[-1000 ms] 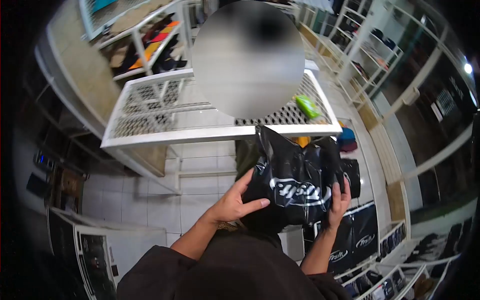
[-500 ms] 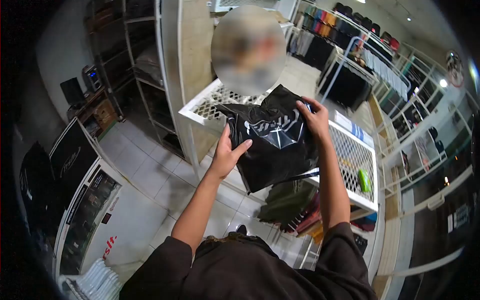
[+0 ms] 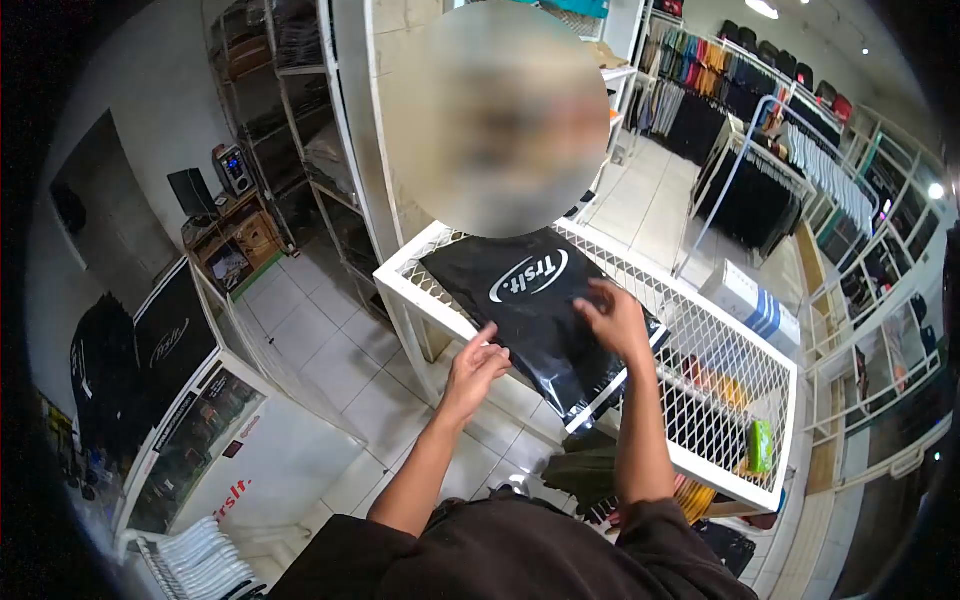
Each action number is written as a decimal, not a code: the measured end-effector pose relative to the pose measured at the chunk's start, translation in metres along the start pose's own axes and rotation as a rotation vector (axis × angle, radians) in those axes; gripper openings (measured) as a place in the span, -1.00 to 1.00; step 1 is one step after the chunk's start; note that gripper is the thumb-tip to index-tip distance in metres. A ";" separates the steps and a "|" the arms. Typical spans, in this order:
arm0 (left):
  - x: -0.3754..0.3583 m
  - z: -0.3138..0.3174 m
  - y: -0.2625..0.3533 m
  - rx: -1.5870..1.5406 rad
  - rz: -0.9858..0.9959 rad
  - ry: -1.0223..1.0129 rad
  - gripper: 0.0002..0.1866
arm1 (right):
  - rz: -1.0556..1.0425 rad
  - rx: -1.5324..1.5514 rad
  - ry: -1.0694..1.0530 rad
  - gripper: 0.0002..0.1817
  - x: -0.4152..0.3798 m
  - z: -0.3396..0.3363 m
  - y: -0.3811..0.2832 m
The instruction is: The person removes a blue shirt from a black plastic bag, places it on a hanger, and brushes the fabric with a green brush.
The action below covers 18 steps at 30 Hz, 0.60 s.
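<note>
A glossy black plastic packaging bag [image 3: 530, 320] with a white "Trslt." oval logo lies flat on the white mesh-top table [image 3: 690, 400], its lower end hanging past the near edge. My left hand [image 3: 477, 372] is by the bag's left edge, fingers loosely spread and holding nothing. Over the bag's right side, my right hand [image 3: 612, 318] is open, its thumb and fingers apart close above the plastic below the logo.
A green packet [image 3: 761, 446] lies at the table's right end. A white and blue box [image 3: 745, 300] stands behind it. Left is a white cabinet [image 3: 290, 450] with hangers [image 3: 205, 560] before it. Clothes racks [image 3: 770, 190] fill the back right; a blurred person's head area shows beyond the table.
The black bag has gone from being held up and crumpled in both hands to lying flat on the table, logo upward. Both hands have let go of it.
</note>
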<state>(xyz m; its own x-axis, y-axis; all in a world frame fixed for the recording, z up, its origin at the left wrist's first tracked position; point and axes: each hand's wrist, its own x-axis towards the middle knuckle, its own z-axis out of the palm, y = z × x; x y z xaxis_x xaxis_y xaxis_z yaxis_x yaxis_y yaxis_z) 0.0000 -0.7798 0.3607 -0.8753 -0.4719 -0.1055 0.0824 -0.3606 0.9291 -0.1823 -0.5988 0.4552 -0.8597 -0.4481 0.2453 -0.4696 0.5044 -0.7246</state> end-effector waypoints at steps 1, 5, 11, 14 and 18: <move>0.001 -0.002 -0.003 0.056 -0.007 -0.040 -0.24 | 0.010 -0.110 0.064 -0.48 -0.026 0.001 0.002; -0.008 0.006 0.002 0.149 -0.010 -0.068 -0.41 | 0.089 -0.283 0.206 -0.36 -0.106 0.004 0.008; -0.018 0.035 0.011 0.179 -0.118 -0.232 -0.41 | 0.301 -0.169 0.133 -0.30 -0.117 -0.004 0.001; -0.017 0.045 0.005 0.217 -0.106 -0.420 -0.45 | 0.258 -0.023 0.205 -0.36 -0.111 -0.003 0.019; -0.010 0.038 0.023 0.348 -0.084 -0.580 -0.48 | 0.255 -0.173 0.349 -0.34 -0.113 -0.008 0.029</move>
<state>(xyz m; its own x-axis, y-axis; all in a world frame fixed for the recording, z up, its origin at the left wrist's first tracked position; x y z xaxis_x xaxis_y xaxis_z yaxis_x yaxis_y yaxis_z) -0.0076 -0.7526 0.3963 -0.9939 0.0888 -0.0650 -0.0697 -0.0512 0.9962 -0.1005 -0.5270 0.4116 -0.9544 -0.0330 0.2966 -0.2351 0.6954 -0.6791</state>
